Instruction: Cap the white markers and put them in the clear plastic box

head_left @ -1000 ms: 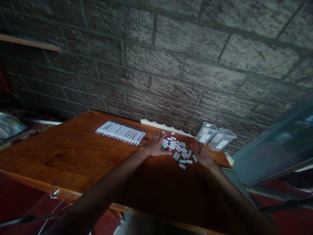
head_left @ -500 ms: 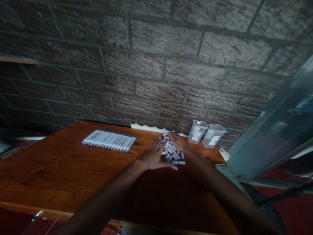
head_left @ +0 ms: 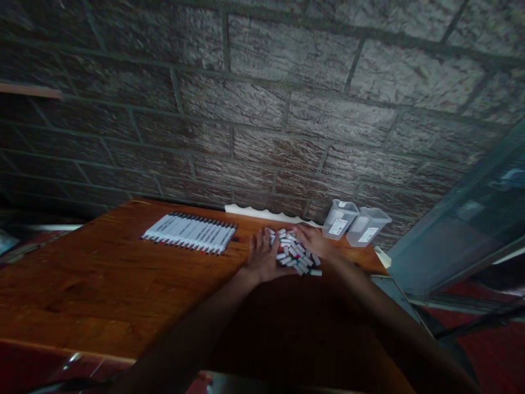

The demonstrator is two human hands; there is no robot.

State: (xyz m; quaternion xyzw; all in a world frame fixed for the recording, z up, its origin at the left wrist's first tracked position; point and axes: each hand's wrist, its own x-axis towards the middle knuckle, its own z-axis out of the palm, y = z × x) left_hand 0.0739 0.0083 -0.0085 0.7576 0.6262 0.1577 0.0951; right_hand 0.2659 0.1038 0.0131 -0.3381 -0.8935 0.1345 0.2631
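Observation:
A loose pile of short white marker caps (head_left: 296,253), some with coloured ends, lies on the wooden table between my two hands. Flat against the pile's left side rests my left hand (head_left: 263,258), its fingers spread and its thumb reaching along the near edge. My right hand (head_left: 315,241) curves around the far right side, with its fingertips touching the caps there. Neither hand has a cap lifted from the table. To the left, a neat row of white markers (head_left: 191,232) lies side by side, with their coloured tips facing me.
Two clear plastic containers (head_left: 340,220) with white labels stand at the table's back right corner. A white wavy-edged strip (head_left: 262,213) lies along the back, against the block wall (head_left: 246,104). The wooden table's (head_left: 82,290) front edge runs below my arms.
Both hands have pressed around the caps, and the pile has shifted and bunched slightly between them. The whole view has moved a little, while the marker row stays in place.

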